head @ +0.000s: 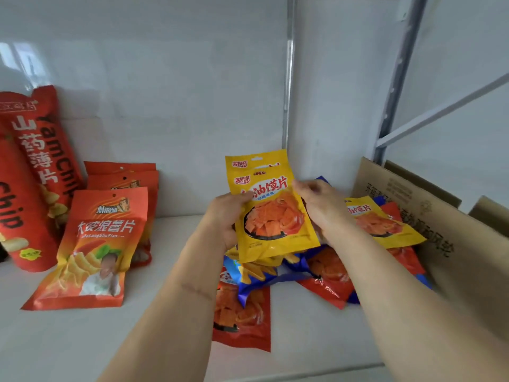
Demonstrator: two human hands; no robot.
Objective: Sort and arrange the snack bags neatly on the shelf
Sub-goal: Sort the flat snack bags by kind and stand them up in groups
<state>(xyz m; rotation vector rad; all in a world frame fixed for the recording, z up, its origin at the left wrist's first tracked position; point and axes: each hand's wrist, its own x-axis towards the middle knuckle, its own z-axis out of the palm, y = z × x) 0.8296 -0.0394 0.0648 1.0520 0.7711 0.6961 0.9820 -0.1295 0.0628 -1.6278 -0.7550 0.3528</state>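
- Two yellow bags (271,216), one stacked behind the other with its top edge showing above, are held upright over the shelf (154,340), right of centre and in front of the white back wall.
- The left hand (230,216) is clamped on the bags' left edge, thumb across the front; the right hand (321,208) pinches the right edge.
- These look light, thin and crinkly, with brittle chips inside and a slick film, so they are best held by the side seams or the flat top strip, not squeezed in the middle.
- Just below lies a loose heap of red and blue bags (264,274), and another yellow bag (381,221) to the right.
- A cardboard box (429,224) stands at the far right.
- To the left, orange bags (102,244) stand in a row, with tall red chip bags (41,161) beyond.
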